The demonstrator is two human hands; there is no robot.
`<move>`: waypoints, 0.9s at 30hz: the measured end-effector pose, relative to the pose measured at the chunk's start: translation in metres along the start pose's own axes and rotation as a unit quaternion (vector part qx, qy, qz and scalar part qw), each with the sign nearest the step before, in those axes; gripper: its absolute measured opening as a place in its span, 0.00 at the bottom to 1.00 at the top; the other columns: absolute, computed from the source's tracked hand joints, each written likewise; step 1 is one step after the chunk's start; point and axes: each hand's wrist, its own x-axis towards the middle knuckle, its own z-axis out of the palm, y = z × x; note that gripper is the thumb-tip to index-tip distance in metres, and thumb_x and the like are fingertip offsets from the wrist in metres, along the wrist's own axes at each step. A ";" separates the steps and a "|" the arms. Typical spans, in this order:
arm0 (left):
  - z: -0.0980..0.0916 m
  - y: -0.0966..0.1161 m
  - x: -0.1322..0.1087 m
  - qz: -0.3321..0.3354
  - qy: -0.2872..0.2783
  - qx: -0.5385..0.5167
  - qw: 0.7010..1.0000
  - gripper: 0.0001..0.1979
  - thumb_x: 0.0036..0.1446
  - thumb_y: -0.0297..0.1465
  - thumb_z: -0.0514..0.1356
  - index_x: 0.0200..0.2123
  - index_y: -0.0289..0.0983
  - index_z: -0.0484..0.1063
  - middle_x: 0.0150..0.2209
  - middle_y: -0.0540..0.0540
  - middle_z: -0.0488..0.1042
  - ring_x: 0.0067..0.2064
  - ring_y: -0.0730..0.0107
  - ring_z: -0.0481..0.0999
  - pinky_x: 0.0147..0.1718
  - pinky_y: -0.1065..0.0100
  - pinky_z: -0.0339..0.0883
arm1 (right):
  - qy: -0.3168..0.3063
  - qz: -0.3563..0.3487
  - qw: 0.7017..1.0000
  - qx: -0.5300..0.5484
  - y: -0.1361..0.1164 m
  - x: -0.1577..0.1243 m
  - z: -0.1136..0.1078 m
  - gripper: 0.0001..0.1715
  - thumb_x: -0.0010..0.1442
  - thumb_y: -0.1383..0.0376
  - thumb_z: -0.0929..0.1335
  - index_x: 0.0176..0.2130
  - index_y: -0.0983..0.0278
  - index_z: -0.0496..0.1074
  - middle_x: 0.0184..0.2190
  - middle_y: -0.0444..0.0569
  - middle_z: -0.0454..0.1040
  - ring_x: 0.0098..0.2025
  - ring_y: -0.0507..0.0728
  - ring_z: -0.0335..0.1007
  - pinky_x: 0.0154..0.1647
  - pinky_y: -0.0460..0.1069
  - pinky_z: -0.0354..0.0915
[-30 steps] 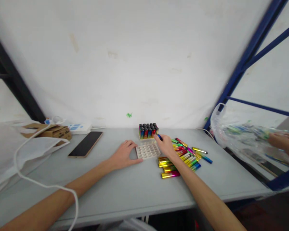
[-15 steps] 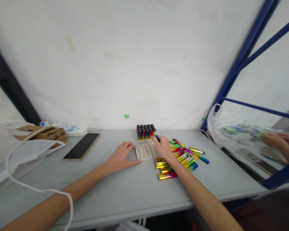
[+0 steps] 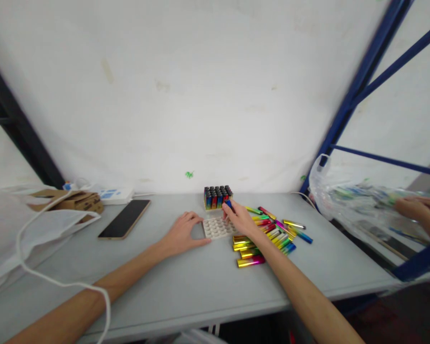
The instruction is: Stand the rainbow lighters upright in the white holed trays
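My left hand (image 3: 182,235) lies at the left end of a white tray (image 3: 215,228) with rows of round holes. Its thumb and fingers grip the tray's near and far left corners. Between the fingers of my right hand (image 3: 241,219) is a slim shiny tube with a blue end (image 3: 229,204), tilted above the tray's right part. My fingers hide much of the tube. Just behind stands a block of upright coloured tubes with black tops (image 3: 218,197). Beside and under my right forearm lies a pile of loose metallic tubes (image 3: 251,262), gold, red, green, pink and blue.
A phone (image 3: 124,219) lies at left, near a cardboard box (image 3: 82,203), a white plastic bag (image 3: 7,239) and a white cable (image 3: 57,284). At right, beyond a blue metal frame (image 3: 344,110), another person's hands (image 3: 417,210) are at a clear plastic bag (image 3: 351,191).
My right hand has moved slightly left over the tray, and the tube in it has come over the holes. My left hand stays at the tray's left end.
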 end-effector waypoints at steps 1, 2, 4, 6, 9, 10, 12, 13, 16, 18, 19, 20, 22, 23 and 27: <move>0.000 0.001 0.000 -0.002 0.001 -0.004 1.000 0.30 0.53 0.53 0.70 0.51 0.38 0.77 0.47 0.42 0.76 0.52 0.49 0.75 0.56 0.51 0.68 | 0.004 -0.026 0.999 -0.019 0.000 0.000 0.000 0.22 0.75 0.50 0.59 0.34 0.60 0.65 0.31 0.47 0.73 0.34 0.57 0.68 0.39 0.50 0.63; 0.000 0.001 0.000 -0.003 0.002 -0.009 1.000 0.30 0.52 0.53 0.71 0.50 0.38 0.77 0.47 0.42 0.76 0.52 0.50 0.75 0.56 0.51 0.69 | 0.010 -0.051 0.998 -0.041 -0.001 0.000 0.000 0.22 0.74 0.50 0.61 0.33 0.60 0.65 0.32 0.48 0.73 0.36 0.57 0.68 0.40 0.50 0.63; 0.000 0.002 0.000 -0.006 0.003 -0.019 1.000 0.30 0.52 0.52 0.71 0.50 0.38 0.77 0.47 0.42 0.76 0.51 0.50 0.75 0.56 0.52 0.69 | 0.009 -0.076 0.994 -0.075 -0.003 -0.001 0.000 0.23 0.74 0.51 0.62 0.31 0.60 0.64 0.31 0.47 0.71 0.35 0.56 0.66 0.39 0.49 0.62; 0.001 0.002 0.000 -0.008 0.007 -0.029 1.000 0.30 0.51 0.50 0.72 0.51 0.39 0.76 0.46 0.43 0.76 0.51 0.51 0.76 0.55 0.53 0.69 | -0.009 -0.062 0.994 -0.085 -0.007 -0.002 0.000 0.23 0.74 0.51 0.63 0.31 0.61 0.65 0.26 0.44 0.69 0.30 0.55 0.64 0.36 0.49 0.59; 0.002 0.001 0.001 -0.011 0.013 -0.042 0.999 0.30 0.49 0.48 0.73 0.51 0.39 0.76 0.45 0.44 0.76 0.49 0.54 0.76 0.54 0.56 0.71 | -0.033 -0.049 0.996 -0.065 -0.012 -0.003 0.000 0.22 0.73 0.52 0.65 0.32 0.62 0.70 0.26 0.43 0.71 0.29 0.54 0.65 0.34 0.48 0.58; 0.002 0.001 0.001 -0.012 0.013 -0.046 0.999 0.30 0.49 0.47 0.73 0.51 0.40 0.76 0.44 0.45 0.77 0.48 0.55 0.77 0.53 0.57 0.71 | -0.043 -0.054 0.996 -0.052 -0.013 -0.003 0.000 0.20 0.73 0.53 0.66 0.35 0.63 0.72 0.28 0.45 0.74 0.30 0.54 0.67 0.35 0.48 0.59; 0.001 0.001 0.002 -0.015 0.008 -0.054 0.998 0.30 0.48 0.47 0.73 0.51 0.40 0.76 0.43 0.46 0.78 0.45 0.57 0.78 0.50 0.58 0.72 | -0.060 -0.066 0.996 -0.027 -0.016 -0.004 0.001 0.18 0.73 0.54 0.66 0.39 0.64 0.75 0.33 0.48 0.78 0.34 0.55 0.71 0.37 0.48 0.61; 0.000 0.001 0.002 -0.018 0.005 -0.059 0.998 0.30 0.48 0.47 0.72 0.52 0.40 0.76 0.42 0.46 0.78 0.44 0.57 0.78 0.49 0.59 0.72 | -0.062 -0.071 0.995 -0.019 -0.017 -0.004 0.002 0.17 0.74 0.54 0.66 0.41 0.64 0.76 0.36 0.49 0.79 0.36 0.56 0.72 0.38 0.48 0.62; -0.003 0.003 0.002 -0.033 -0.001 -0.078 0.996 0.31 0.48 0.46 0.72 0.53 0.39 0.76 0.41 0.47 0.79 0.42 0.58 0.79 0.48 0.59 0.73 | -0.053 -0.093 0.994 -0.012 -0.019 -0.004 0.005 0.17 0.74 0.55 0.65 0.45 0.64 0.76 0.41 0.52 0.80 0.42 0.58 0.74 0.44 0.50 0.65; -0.005 0.004 0.002 -0.039 -0.004 -0.086 0.996 0.31 0.48 0.46 0.72 0.54 0.39 0.76 0.41 0.47 0.80 0.42 0.59 0.79 0.48 0.59 0.73 | -0.059 -0.115 0.992 -0.016 -0.020 -0.002 0.007 0.17 0.75 0.55 0.64 0.45 0.64 0.76 0.43 0.53 0.80 0.44 0.58 0.74 0.48 0.51 0.66; -0.005 0.005 0.003 -0.038 -0.006 -0.087 0.995 0.31 0.48 0.45 0.72 0.54 0.40 0.76 0.41 0.48 0.80 0.42 0.59 0.79 0.47 0.59 0.73 | -0.065 -0.123 0.990 -0.019 -0.020 -0.001 0.008 0.17 0.75 0.55 0.64 0.46 0.64 0.75 0.43 0.53 0.79 0.45 0.59 0.74 0.49 0.52 0.67; -0.006 0.005 0.003 -0.037 -0.007 -0.086 0.996 0.31 0.48 0.45 0.72 0.54 0.40 0.76 0.40 0.48 0.80 0.41 0.59 0.79 0.47 0.60 0.72 | -0.071 -0.131 0.989 -0.021 -0.019 0.000 0.009 0.17 0.75 0.54 0.64 0.46 0.64 0.75 0.44 0.53 0.79 0.46 0.59 0.74 0.50 0.52 0.67; -0.006 0.005 0.004 -0.035 -0.012 -0.082 0.996 0.32 0.47 0.44 0.73 0.55 0.39 0.76 0.39 0.48 0.80 0.40 0.60 0.79 0.46 0.60 0.72 | -0.077 -0.142 0.986 -0.027 -0.018 0.003 0.011 0.18 0.76 0.54 0.63 0.46 0.64 0.74 0.43 0.53 0.78 0.45 0.58 0.74 0.50 0.52 0.67; -0.006 0.005 0.004 -0.037 -0.013 -0.080 0.996 0.32 0.47 0.44 0.73 0.55 0.39 0.76 0.39 0.48 0.80 0.40 0.60 0.79 0.46 0.60 0.72 | -0.076 -0.148 0.985 -0.035 -0.018 0.005 0.013 0.18 0.76 0.54 0.63 0.45 0.64 0.73 0.43 0.53 0.78 0.45 0.58 0.73 0.50 0.52 0.67; -0.007 0.005 0.006 -0.034 -0.022 -0.068 0.997 0.29 0.47 0.46 0.72 0.49 0.38 0.76 0.37 0.48 0.78 0.39 0.60 0.78 0.44 0.61 0.72 | -0.069 -0.163 0.977 -0.119 -0.017 0.011 0.022 0.17 0.75 0.54 0.64 0.43 0.65 0.72 0.42 0.54 0.76 0.44 0.58 0.72 0.48 0.51 0.67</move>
